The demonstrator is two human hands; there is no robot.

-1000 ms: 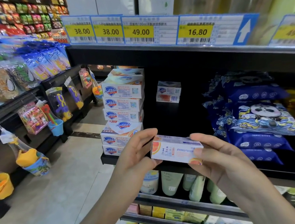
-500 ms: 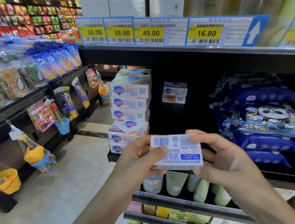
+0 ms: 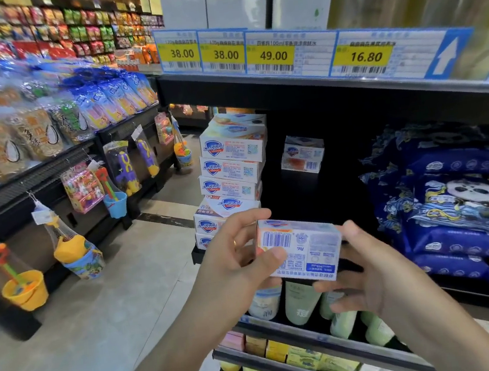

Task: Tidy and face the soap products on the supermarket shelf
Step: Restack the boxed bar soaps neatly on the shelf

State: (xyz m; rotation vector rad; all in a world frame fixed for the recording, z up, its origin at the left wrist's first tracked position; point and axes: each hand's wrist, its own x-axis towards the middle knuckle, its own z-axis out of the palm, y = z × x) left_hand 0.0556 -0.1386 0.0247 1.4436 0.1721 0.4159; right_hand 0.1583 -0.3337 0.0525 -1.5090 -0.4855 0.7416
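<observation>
The fingers (image 3: 272, 256) of the left hand (image 3: 234, 266) curl round the left end of a soap box (image 3: 302, 249), thumb pressed across its barcode face and the other fingertips hooked over the top edge. The right hand (image 3: 369, 281) grips the box's right end, thumb up at the top corner and fingers curled beneath the lower edge. So both hands are clamped on the one box, held level in the lower middle of the frame, in front of the black shelf (image 3: 315, 195) and not resting on it, with the printed back and barcode turned toward the viewer.

Just behind the left hand, at the shelf's left end, stands a stack of Safeguard soap boxes (image 3: 232, 174), somewhat uneven, one box lying skewed partway down. Farther back on the same shelf sits a lone soap box (image 3: 302, 153), well apart from the stack. To the right lie dark blue packs with a panda print (image 3: 460, 199). Above, along the shelf edge, run yellow price tags (image 3: 273, 55). Below the hands, pale green tubes (image 3: 300, 301) line the lower shelf. At the left of the frame hang toy buckets (image 3: 25, 289) along the aisle.
</observation>
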